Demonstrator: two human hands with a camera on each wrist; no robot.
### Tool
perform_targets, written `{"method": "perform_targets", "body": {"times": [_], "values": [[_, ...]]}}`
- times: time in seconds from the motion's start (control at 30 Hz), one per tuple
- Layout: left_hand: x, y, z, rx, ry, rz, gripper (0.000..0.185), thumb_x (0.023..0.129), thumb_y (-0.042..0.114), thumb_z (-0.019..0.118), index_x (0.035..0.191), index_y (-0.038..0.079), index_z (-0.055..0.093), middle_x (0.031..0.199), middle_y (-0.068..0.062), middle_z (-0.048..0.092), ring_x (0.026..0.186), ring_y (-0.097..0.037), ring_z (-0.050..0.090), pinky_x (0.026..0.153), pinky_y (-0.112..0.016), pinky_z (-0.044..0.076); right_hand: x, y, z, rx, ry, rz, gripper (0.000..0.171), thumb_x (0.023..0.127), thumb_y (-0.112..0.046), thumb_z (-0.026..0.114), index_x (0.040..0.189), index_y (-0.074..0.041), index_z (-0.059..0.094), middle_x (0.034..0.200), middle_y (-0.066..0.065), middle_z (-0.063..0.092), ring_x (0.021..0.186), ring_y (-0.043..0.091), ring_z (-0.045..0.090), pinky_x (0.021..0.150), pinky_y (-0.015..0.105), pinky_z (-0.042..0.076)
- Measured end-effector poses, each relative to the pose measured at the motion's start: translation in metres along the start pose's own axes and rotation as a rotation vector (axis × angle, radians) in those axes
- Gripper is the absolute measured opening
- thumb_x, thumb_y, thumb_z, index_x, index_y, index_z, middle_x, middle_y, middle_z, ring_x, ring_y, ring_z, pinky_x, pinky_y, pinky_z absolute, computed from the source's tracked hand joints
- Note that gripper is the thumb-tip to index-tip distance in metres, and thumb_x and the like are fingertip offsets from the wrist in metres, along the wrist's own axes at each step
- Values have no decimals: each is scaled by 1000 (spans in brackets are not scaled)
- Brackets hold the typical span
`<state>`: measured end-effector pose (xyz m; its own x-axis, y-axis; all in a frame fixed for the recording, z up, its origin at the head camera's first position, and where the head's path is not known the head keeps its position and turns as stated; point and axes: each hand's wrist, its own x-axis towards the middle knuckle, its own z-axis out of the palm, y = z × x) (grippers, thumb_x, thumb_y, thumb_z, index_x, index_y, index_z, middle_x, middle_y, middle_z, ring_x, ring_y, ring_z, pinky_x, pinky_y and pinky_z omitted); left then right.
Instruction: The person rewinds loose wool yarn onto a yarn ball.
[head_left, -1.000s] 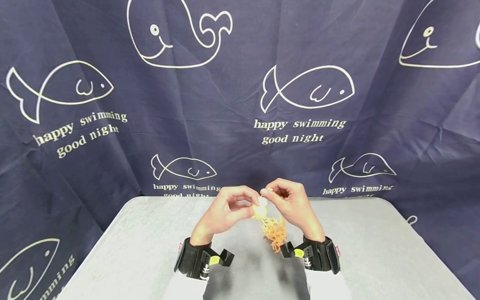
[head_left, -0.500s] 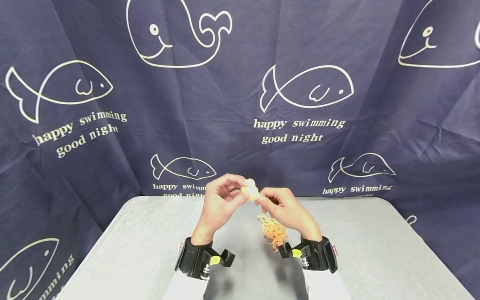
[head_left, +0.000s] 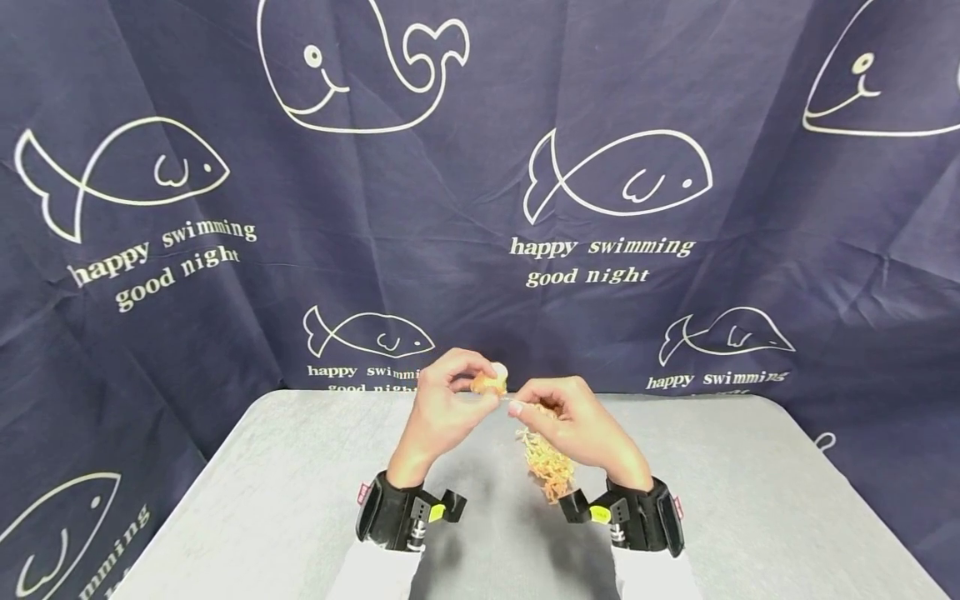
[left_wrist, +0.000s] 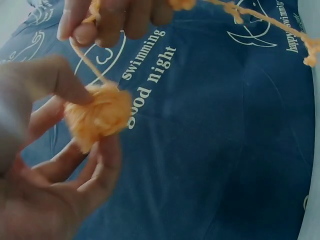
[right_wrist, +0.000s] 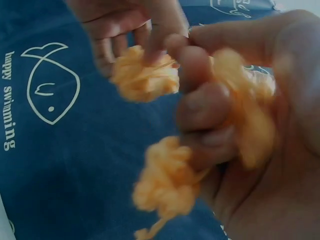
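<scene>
My left hand [head_left: 448,402] pinches a small ball of orange-yellow yarn [left_wrist: 102,112] between thumb and fingers. From the ball a short strand of yarn [left_wrist: 90,64] runs taut to my right hand [head_left: 577,417], which pinches it between thumb and forefinger close beside the ball. More loops of crinkled yarn [right_wrist: 250,110] lie inside the right palm under curled fingers, seen in the right wrist view. Below the right hand a crinkly bunch of yarn [head_left: 549,467] hangs in the head view, its upper end hidden by the fingers.
Both hands are above a light grey table [head_left: 300,483]. A dark blue curtain [head_left: 480,208] with white fish drawings and lettering hangs right behind its far edge. Black wrist straps with small camera mounts [head_left: 452,506] sit on both wrists, near the hanging yarn on the right.
The left hand has moved up and slightly left with the yarn ball, which has turned in its fingers. The right hand has moved from above the ball to its right side, a strand now between them.
</scene>
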<state>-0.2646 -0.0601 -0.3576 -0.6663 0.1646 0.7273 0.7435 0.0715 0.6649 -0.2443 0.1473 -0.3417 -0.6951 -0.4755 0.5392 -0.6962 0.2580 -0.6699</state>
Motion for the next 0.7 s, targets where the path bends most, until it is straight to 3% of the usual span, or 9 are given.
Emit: {"method": "perform_targets", "body": {"times": [0.2, 0.3, 0.4, 0.53, 0.7], "values": [[-2, 2, -1, -23, -245, -55, 28, 71, -12, 69, 87, 10, 69, 93, -2, 66, 86, -16, 63, 73, -30, 61, -1, 3, -4, 10, 212, -74, 14, 89, 3, 73, 88, -11, 74, 69, -3, 58, 55, 6, 43, 45, 23, 35], [-2, 4, -2, -106, -376, -54, 28, 71, -15, 65, 85, 8, 67, 93, -5, 64, 87, -16, 61, 73, -31, 61, 0, 8, -5, -25, 275, -118, 16, 86, 5, 76, 87, -11, 75, 71, -2, 59, 56, 9, 41, 47, 25, 32], [-2, 8, -3, -226, -457, -33, 27, 72, -18, 62, 86, 5, 65, 96, -12, 62, 91, -18, 60, 73, -33, 61, 2, 11, -5, -28, 302, -132, 18, 85, 4, 77, 87, -14, 75, 71, -2, 59, 57, 10, 42, 47, 26, 32], [-1, 13, -3, -400, -453, -2, 23, 74, -20, 60, 88, -2, 63, 99, -15, 61, 95, -19, 60, 78, -32, 60, 3, 15, -2, -13, 311, -94, 17, 86, 3, 77, 87, -13, 75, 69, -2, 57, 57, 9, 42, 47, 25, 31], [1, 15, -4, -578, -328, 37, 15, 80, -17, 66, 90, -13, 56, 104, -7, 61, 98, -16, 62, 85, -31, 60, 3, 18, 2, -23, 281, -19, 12, 91, -4, 75, 87, -15, 75, 70, -5, 57, 58, 7, 44, 48, 22, 35]]}}
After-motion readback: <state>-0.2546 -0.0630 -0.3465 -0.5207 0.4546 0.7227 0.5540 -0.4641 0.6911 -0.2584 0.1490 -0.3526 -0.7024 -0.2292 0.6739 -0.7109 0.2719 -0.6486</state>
